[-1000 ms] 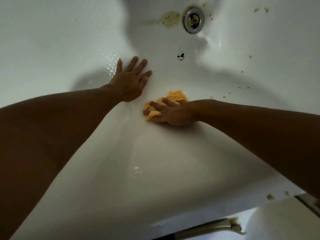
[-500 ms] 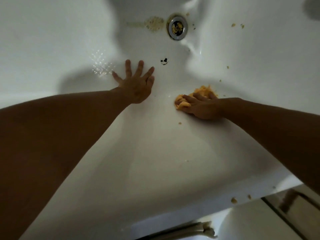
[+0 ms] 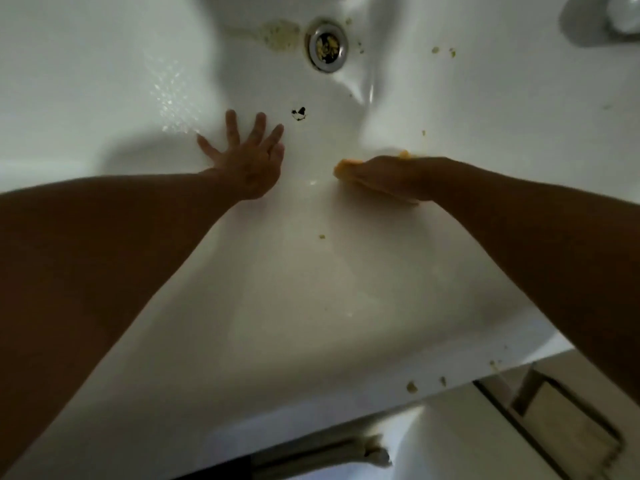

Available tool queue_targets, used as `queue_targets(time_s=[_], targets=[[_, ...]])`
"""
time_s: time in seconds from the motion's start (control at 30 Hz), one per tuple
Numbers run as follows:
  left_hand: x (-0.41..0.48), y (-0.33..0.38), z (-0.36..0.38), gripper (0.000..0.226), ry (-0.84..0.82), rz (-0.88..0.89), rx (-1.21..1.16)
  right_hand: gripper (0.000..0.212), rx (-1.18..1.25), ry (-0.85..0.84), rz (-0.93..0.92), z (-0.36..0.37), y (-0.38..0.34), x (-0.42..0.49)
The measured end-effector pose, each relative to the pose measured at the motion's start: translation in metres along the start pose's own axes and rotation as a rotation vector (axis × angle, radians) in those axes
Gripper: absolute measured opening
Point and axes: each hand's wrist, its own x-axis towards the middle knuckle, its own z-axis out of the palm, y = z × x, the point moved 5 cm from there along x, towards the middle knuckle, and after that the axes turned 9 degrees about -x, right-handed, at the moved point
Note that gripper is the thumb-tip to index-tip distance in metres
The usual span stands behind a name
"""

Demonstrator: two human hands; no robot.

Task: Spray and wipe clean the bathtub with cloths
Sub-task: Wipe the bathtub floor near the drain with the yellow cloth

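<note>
As seen from above, looking down along a person's two bare arms, a white bathtub [image 3: 311, 306] fills almost the whole view. On the left, small glints of light [image 3: 169, 98] dot the tub's sloping side. Just right of them, the left hand [image 3: 247, 161] lies palm down on the tub floor, with its fingers straight and spread wide and nothing in its grasp. A small black mark [image 3: 299, 113] sits on the floor just right of its fingertips.

At the far end, near the top middle, a yellowish smear [image 3: 280, 34] lies just left of the round metal drain [image 3: 326, 46]. Nearer, between the two arms, a single yellow crumb [image 3: 322, 236] rests on the tub floor.

To the right, the right hand [image 3: 384, 174] lies on top of an orange cloth [image 3: 346, 166] at the foot of the tub's right slope. The cloth peeks out at the fingertip end and along the hand's far edge. The hand is blurred, so it is not possible to tell whether its fingers curl round the cloth or lie flat on it.

More yellow crumbs [image 3: 434, 49] cling to the far right wall, and a few others [image 3: 411, 386] sit on the near rim. In the top right corner is a grey metal fitting [image 3: 623, 15], too blurred to make out.
</note>
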Motion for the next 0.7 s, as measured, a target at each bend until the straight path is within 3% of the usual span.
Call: queue_targets(time_s=[0.07, 0.13, 0.27, 0.37, 0.47, 0.6, 0.7], targets=[[-0.005, 0.004, 0.005, 0.054, -0.028, 0.01, -0.013, 0.05, -0.068, -0.086, -0.125, 0.004, -0.021, -0.022], [-0.013, 0.003, 0.011, 0.053, -0.061, 0.022, -0.004, 0.042, -0.18, -0.125, -0.18, 0.013, -0.041, -0.043], [-0.024, -0.004, 0.016, 0.053, -0.106, 0.038, 0.015, 0.041, -0.399, -0.315, -0.282, 0.059, -0.047, -0.069], [-0.03, -0.006, 0.012, 0.052, -0.146, 0.038, 0.006, 0.046, -0.478, -0.214, -0.357, 0.067, -0.038, -0.062], [-0.041, -0.007, 0.008, 0.052, -0.19, 0.028, -0.017, 0.06, -0.552, -0.107, -0.271, 0.061, -0.028, -0.043], [-0.051, -0.012, 0.014, 0.052, -0.256, 0.067, 0.036, 0.081, -0.421, -0.16, -0.302, 0.074, -0.012, -0.052], [-0.045, -0.014, 0.013, 0.052, -0.238, 0.063, 0.023, 0.075, -0.495, -0.078, -0.224, 0.06, 0.008, -0.045]])
